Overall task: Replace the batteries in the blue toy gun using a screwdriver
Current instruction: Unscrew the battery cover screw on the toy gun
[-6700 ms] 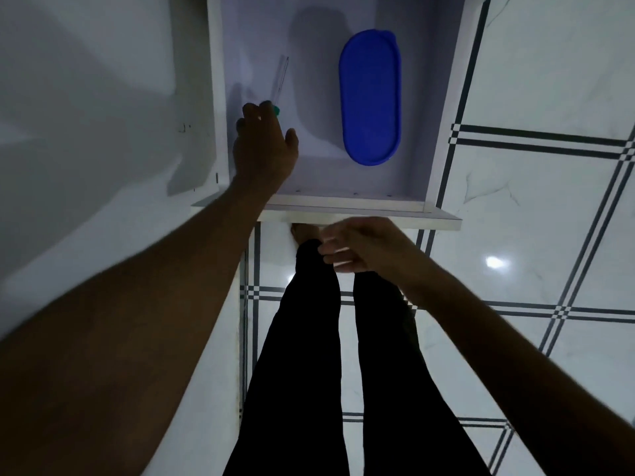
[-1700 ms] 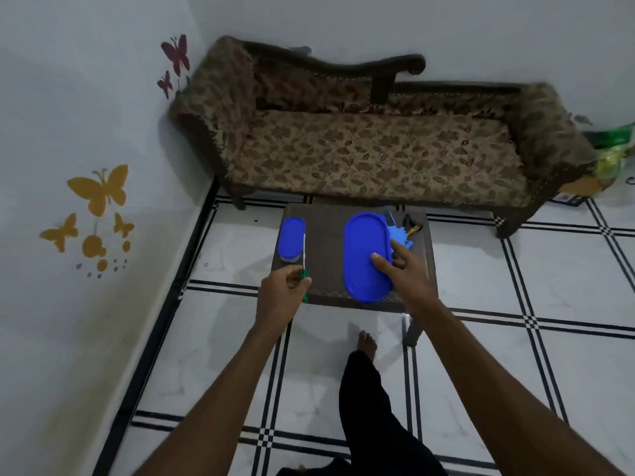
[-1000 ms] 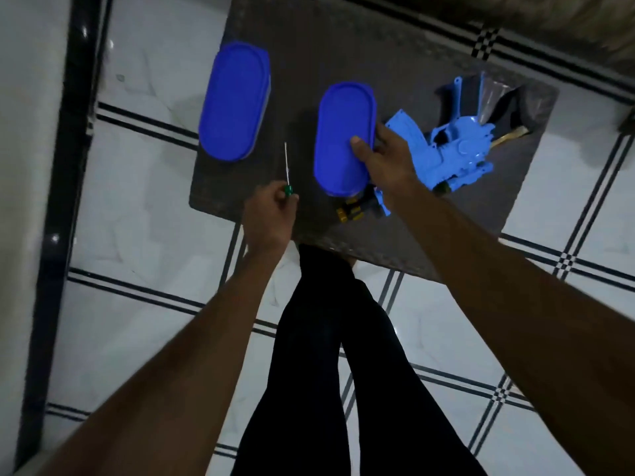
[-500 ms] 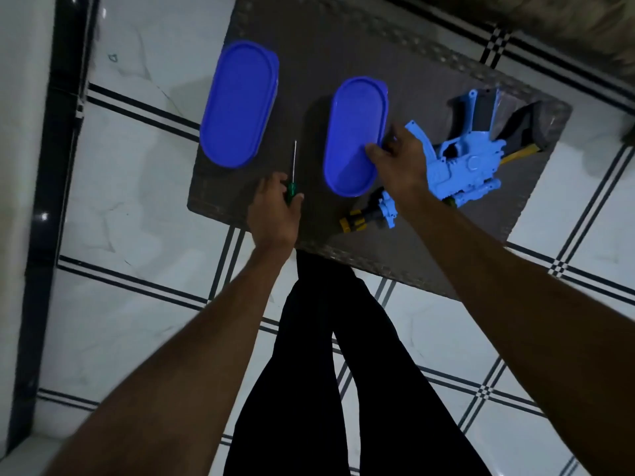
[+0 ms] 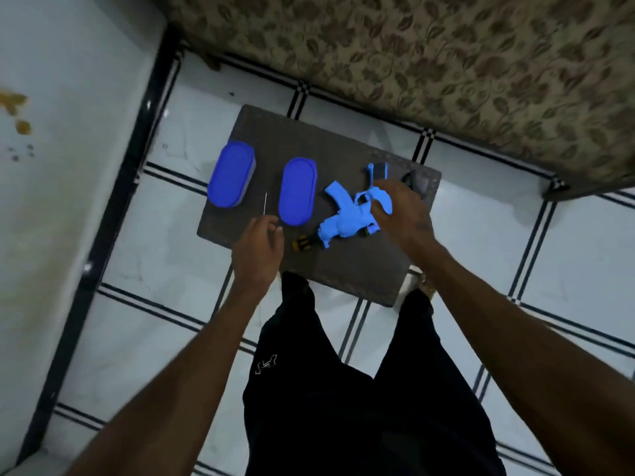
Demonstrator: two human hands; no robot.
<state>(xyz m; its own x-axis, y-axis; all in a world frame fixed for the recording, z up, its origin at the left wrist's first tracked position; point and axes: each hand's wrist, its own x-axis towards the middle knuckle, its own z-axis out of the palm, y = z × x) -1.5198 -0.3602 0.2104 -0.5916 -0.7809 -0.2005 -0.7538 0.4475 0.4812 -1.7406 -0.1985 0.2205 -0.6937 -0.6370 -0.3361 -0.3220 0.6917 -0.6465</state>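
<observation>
Now left hand (image 5: 258,239) grips screwdriver (image 5: 265,203) near table (image 5: 360,269) edge; right hand (image 5: 400,209) grips toy gun (image 5: 347,218).

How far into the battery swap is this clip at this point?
Early. Done: screwdriver and two blue containers are on the small table. In hand: right hand reaches onto the blue toy gun; left hand is at the screwdriver. Left: unscrewing, swapping batteries, closing.

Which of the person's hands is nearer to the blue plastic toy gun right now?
Right. The right hand is on the blue plastic toy gun; the left hand sits beside its muzzle end.
</observation>
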